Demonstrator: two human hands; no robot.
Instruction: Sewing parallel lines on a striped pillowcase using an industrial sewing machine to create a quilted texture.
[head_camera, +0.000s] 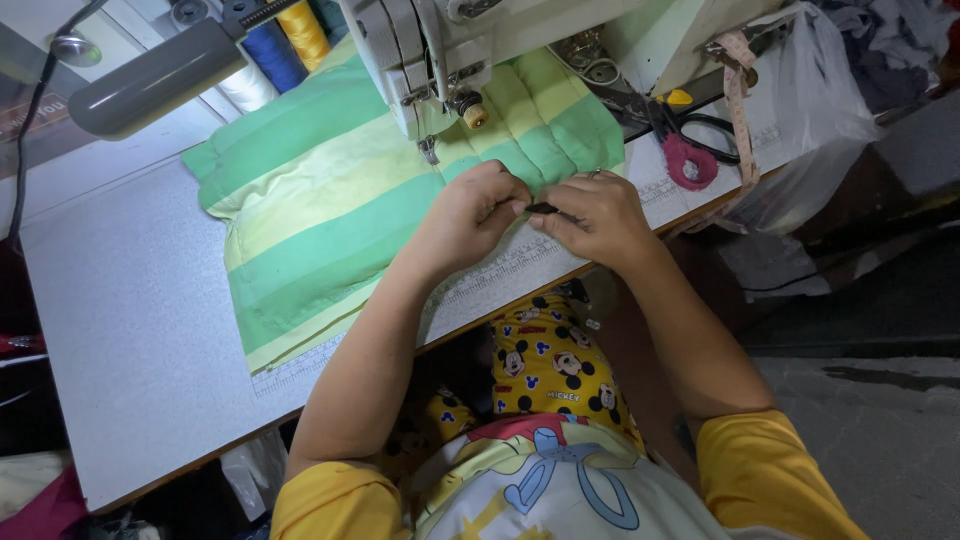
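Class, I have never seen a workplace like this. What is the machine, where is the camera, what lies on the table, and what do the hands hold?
The camera sits on the worker's head and looks down. The pale machine at the top is a sewing machine. On the grey table lies a green and yellow striped quilted cloth. Scissors and a measuring tape lie to the right, thread spools at the back. The left hand and the right hand meet over the cloth's near edge and pinch a small dark tool between them.
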